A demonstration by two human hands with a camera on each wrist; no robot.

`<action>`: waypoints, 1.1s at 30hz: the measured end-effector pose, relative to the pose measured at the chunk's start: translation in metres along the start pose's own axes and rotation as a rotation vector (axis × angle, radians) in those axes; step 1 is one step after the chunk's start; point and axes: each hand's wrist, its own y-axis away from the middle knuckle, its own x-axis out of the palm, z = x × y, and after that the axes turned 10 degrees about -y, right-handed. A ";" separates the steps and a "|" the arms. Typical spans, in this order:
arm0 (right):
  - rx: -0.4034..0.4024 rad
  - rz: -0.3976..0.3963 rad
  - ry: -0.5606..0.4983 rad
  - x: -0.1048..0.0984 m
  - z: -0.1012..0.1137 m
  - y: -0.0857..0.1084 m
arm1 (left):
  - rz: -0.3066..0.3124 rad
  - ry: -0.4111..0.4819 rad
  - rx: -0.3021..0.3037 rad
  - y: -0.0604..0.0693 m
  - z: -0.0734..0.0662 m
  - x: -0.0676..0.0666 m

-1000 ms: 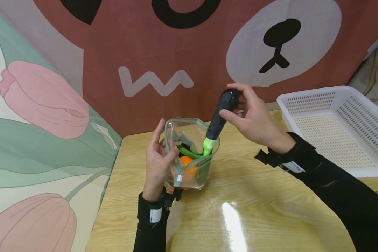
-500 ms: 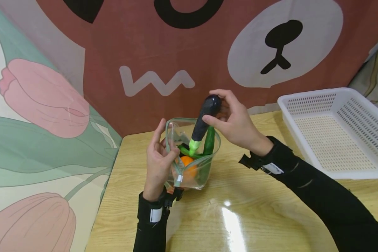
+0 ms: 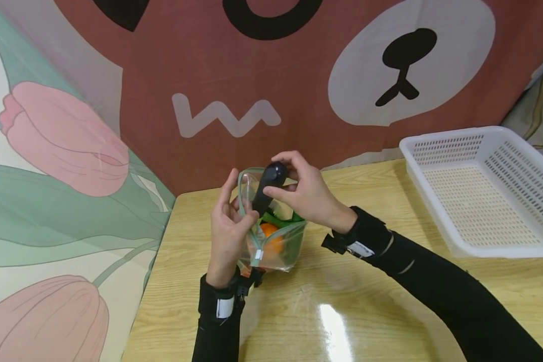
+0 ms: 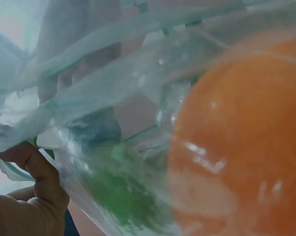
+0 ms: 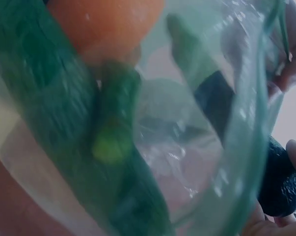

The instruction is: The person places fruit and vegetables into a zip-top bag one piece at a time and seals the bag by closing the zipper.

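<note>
A clear zip bag (image 3: 294, 254) with a pale green rim stands open on the table. My left hand (image 3: 228, 226) pinches its left rim between thumb and fingers. My right hand (image 3: 309, 193) grips a dark eggplant (image 3: 271, 178) by its rounded end. The eggplant tilts down into the bag mouth; in the right wrist view its green stem end (image 5: 184, 49) shows through the plastic. Inside the bag lie an orange (image 4: 241, 137), a long cucumber (image 5: 44, 88) and a shorter green vegetable (image 5: 116, 113). Other contents are partly hidden.
A white perforated basket (image 3: 439, 213) stands at the right of the wooden table (image 3: 362, 296). Behind the table hangs a brown cloth (image 3: 298, 100) with a bear print, and a tulip-patterned cloth (image 3: 63, 216) hangs at the left.
My right hand has moved left and down with the eggplant, from the bag's right side to its left part, and the eggplant's lower end sits deeper. My left hand stays in place.
</note>
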 end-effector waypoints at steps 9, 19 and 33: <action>-0.005 0.054 0.161 0.011 -0.012 0.005 | 0.017 0.039 -0.015 0.001 0.002 0.000; -0.093 0.124 0.278 0.014 -0.017 0.008 | 0.017 0.026 -0.008 0.000 0.001 0.000; -0.237 0.300 0.437 0.013 -0.022 0.009 | 0.009 -0.007 0.000 -0.001 0.000 0.000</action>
